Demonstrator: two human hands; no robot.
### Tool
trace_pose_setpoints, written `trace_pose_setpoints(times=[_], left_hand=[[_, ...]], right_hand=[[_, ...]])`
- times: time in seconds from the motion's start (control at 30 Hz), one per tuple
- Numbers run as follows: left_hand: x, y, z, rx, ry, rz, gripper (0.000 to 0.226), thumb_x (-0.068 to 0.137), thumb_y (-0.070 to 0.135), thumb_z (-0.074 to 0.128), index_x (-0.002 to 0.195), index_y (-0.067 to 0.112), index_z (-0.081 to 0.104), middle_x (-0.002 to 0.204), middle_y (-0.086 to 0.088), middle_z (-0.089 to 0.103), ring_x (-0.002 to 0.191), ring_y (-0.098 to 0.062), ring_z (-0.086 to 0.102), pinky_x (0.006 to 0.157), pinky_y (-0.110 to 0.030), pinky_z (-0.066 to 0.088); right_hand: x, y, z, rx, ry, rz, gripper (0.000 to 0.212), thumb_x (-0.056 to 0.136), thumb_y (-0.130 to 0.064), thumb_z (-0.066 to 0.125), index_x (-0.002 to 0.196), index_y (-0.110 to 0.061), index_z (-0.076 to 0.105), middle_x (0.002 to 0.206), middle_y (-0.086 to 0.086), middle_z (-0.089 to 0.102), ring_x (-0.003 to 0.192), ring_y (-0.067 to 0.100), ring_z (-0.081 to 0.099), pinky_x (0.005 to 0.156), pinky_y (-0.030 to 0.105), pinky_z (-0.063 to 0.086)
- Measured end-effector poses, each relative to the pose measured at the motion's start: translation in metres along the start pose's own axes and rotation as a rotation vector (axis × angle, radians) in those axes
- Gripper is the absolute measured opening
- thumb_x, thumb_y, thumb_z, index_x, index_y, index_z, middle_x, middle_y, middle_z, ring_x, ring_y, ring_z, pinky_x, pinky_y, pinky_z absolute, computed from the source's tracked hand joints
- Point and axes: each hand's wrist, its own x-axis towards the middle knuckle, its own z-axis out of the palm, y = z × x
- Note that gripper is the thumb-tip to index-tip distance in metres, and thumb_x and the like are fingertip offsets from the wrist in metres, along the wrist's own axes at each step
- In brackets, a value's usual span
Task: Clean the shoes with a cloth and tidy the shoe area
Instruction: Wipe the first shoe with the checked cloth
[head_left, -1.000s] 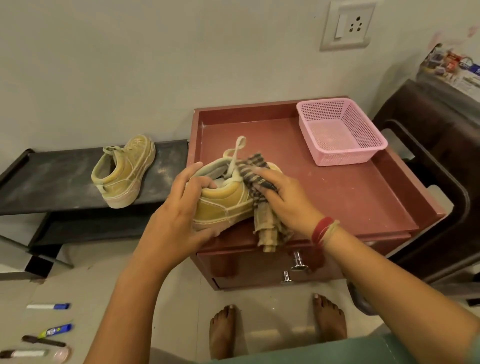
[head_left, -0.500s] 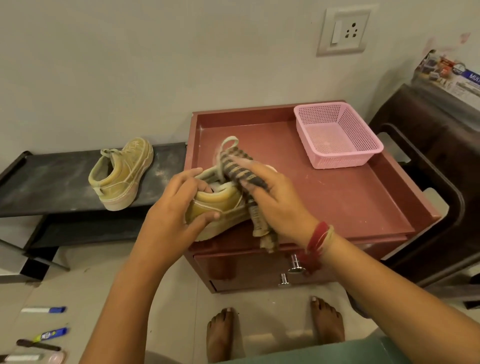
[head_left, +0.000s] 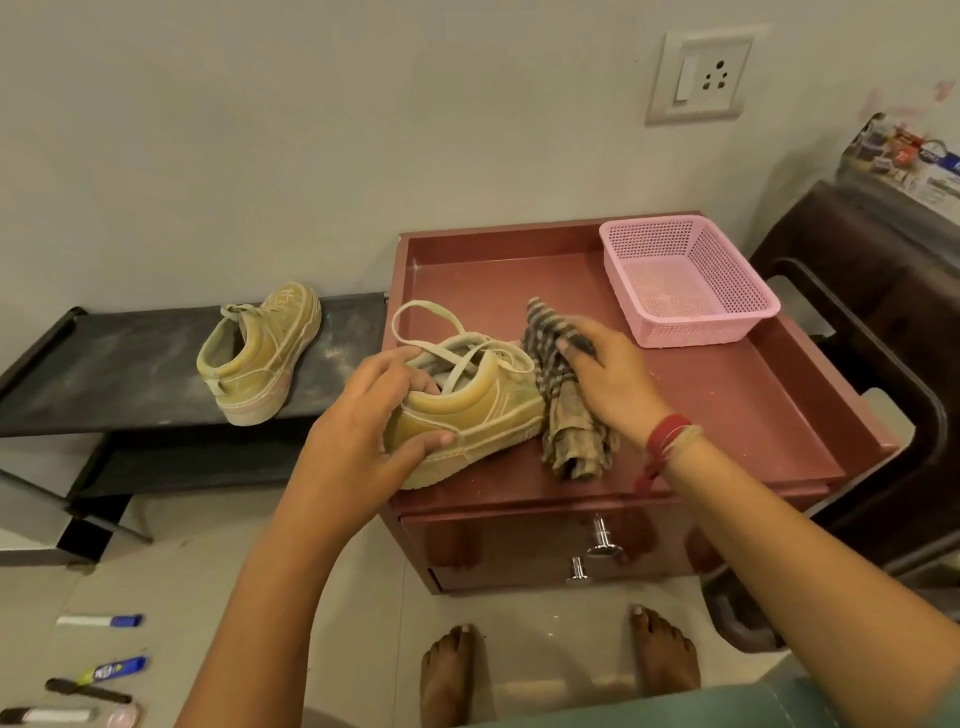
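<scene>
Centre frame, a shoe (head_left: 467, 410) lies at the cabinet (head_left: 727, 415) edge, its heel gripped by the left hand (head_left: 358, 431). The right hand (head_left: 608, 379) clutches the cloth (head_left: 561, 415) beside it. Wiping seems unfinished. The second shoe (head_left: 260, 358), left, looks dusty.

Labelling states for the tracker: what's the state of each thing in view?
near shoe: laces loose, on cabinet
left grip: holds near shoe's heel
right grip: holds cloth
cloth: bunched, at near shoe's toe
far shoe: upright on rack
pink basket: empty, upright
drawers: closed
</scene>
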Motion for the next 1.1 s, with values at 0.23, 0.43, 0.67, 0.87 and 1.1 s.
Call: trace_pose_setpoints(times=[0.23,0.43,0.67,0.87,1.1], left_hand=[[-0.003,-0.001,-0.002,-0.026,-0.021,-0.001,0.033,0.074,0.045,0.069,0.100,0.026,0.058,0.131,0.016,0.045,0.123,0.015,0.035,0.091,-0.013,0.036],[-0.001,0.001,-0.003,-0.038,-0.016,-0.004,0.031,0.075,0.029,0.075,0.099,0.028,0.056,0.132,0.015,0.047,0.127,0.007,0.038,0.092,-0.012,0.036],[-0.004,0.002,-0.002,0.020,-0.038,0.007,0.032,0.075,0.024,0.076,0.099,0.028,0.055,0.134,0.020,0.043,0.125,0.016,0.033,0.094,-0.003,0.031],[-0.003,0.004,-0.004,0.010,-0.035,-0.009,0.034,0.074,0.023,0.077,0.098,0.032,0.054,0.135,0.018,0.043,0.125,0.019,0.031,0.093,-0.012,0.032],[0.000,0.005,-0.005,-0.035,-0.038,-0.036,0.034,0.075,0.023,0.077,0.099,0.032,0.054,0.135,0.029,0.038,0.126,0.019,0.030,0.093,-0.015,0.034]], right_hand=[[-0.031,-0.043,0.027,0.382,-0.235,-0.179,0.043,0.091,0.003,0.047,0.125,-0.021,0.055,0.126,-0.005,0.057,0.123,0.006,0.048,0.104,0.019,0.037],[-0.018,-0.009,0.021,0.135,-0.189,-0.020,0.038,0.096,-0.010,0.048,0.133,-0.017,0.051,0.133,0.000,0.055,0.126,0.015,0.048,0.108,0.040,0.037],[-0.029,-0.019,0.017,0.170,-0.230,-0.120,0.040,0.094,-0.008,0.048,0.132,-0.019,0.052,0.132,-0.003,0.056,0.126,0.013,0.048,0.105,0.020,0.035],[-0.035,-0.032,0.015,0.227,-0.231,-0.113,0.042,0.094,-0.004,0.048,0.131,-0.023,0.054,0.131,-0.005,0.057,0.124,0.008,0.048,0.103,0.017,0.036],[-0.024,-0.011,0.015,-0.273,-0.186,-0.010,0.051,0.094,-0.007,0.039,0.138,-0.032,0.044,0.140,0.001,0.050,0.135,0.022,0.038,0.115,0.034,0.019]])
